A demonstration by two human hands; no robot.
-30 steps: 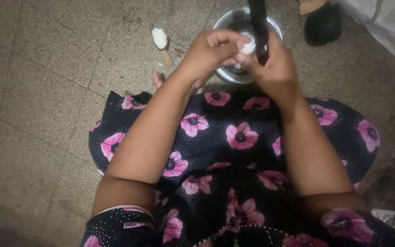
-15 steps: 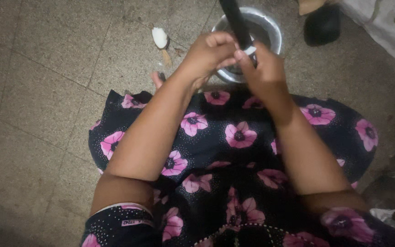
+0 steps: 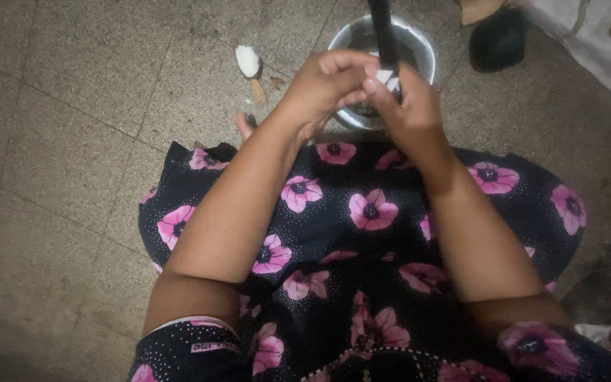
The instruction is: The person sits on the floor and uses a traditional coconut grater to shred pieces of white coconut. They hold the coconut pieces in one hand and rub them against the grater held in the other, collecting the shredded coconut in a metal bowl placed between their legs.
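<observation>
Tiled floor [image 3: 72, 141] | our left hand [image 3: 323, 85] pinches white piece [image 3: 385, 76], right hand [image 3: 408, 106] grips blade [image 3: 383, 35] over bowl [image 3: 419, 42] | slip could nick thumb, drop piece.

Bowl [image 3: 419, 44] on floor [image 3: 72, 141] ahead of the knees. Both hands [image 3: 369, 88] meet over its near rim, blade [image 3: 383, 35] upright between them. Scrap [image 3: 247, 60] lies left of bowl.

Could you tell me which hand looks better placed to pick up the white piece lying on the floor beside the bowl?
Probably the left hand: the white piece on the floor lies on its side of the steel bowl, while the right hand grips the dark blade.
</observation>
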